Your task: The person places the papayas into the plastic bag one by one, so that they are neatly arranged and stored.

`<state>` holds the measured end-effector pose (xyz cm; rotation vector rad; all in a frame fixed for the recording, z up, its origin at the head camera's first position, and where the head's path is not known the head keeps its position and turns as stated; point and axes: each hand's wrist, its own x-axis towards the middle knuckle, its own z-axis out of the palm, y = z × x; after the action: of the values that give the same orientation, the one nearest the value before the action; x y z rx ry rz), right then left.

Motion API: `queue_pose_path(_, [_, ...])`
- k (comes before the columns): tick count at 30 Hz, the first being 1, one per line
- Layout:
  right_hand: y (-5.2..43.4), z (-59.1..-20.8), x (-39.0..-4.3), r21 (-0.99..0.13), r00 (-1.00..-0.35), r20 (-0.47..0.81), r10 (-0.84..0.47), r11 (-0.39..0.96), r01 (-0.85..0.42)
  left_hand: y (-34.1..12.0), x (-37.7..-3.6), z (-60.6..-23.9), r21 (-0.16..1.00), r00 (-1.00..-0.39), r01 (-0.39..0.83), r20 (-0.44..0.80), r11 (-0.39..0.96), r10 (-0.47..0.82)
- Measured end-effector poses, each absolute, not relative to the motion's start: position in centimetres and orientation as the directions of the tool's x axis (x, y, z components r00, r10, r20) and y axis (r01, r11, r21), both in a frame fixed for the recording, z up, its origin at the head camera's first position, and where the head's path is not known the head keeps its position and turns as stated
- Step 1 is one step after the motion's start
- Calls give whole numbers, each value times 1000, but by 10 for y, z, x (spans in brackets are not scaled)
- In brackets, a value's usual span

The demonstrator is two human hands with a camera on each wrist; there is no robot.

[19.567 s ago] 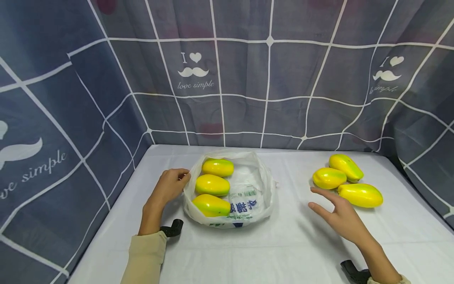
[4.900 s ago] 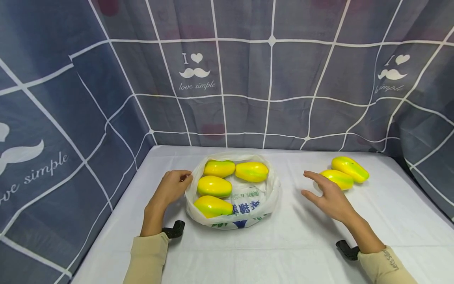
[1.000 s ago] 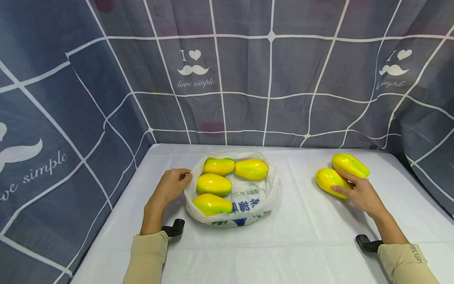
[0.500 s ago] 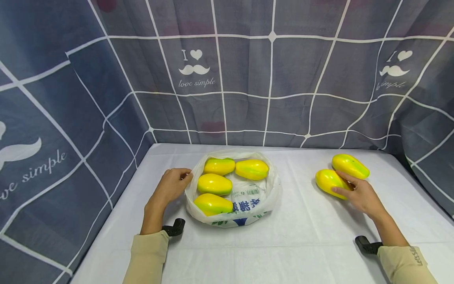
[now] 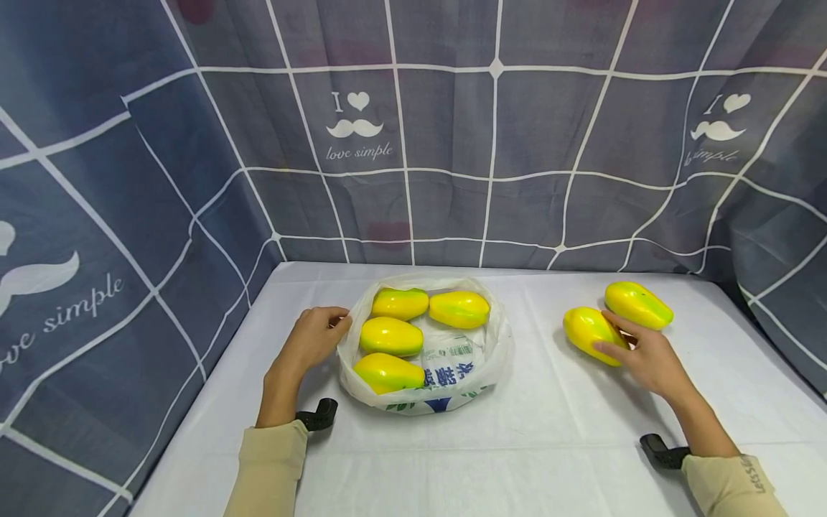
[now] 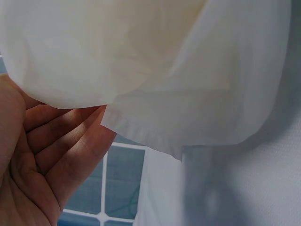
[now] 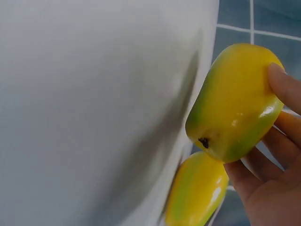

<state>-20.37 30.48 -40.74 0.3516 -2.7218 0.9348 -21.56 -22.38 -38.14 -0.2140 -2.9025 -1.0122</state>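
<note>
A white plastic bag [image 5: 446, 373] lies open on the table with several yellow-green mangoes [image 5: 390, 336] inside. My left hand [image 5: 316, 336] pinches the bag's left rim [image 6: 141, 127]. My right hand [image 5: 636, 352] grips a mango [image 5: 584, 332] at the right of the table, fingers curled round it; in the right wrist view that mango [image 7: 235, 103] sits between my thumb and fingers, off the white cloth. Another mango [image 5: 638, 304] lies just behind it, also seen as the lower mango [image 7: 197, 193] in the right wrist view.
The white table [image 5: 555, 445] is walled on three sides by a grey checked curtain [image 5: 491, 158]. Black wrist mounts [image 5: 315, 415] sit by both sleeves.
My right hand has closed on the nearer mango and drawn it slightly left, away from the other one. The left hand and the bag have stayed still.
</note>
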Motion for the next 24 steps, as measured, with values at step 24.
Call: queue_pose_path(24, [211, -363, -201, -524, -802, 471, -368, 615, -590, -224, -218, -383, 622, -991, 133, 88, 772, 100])
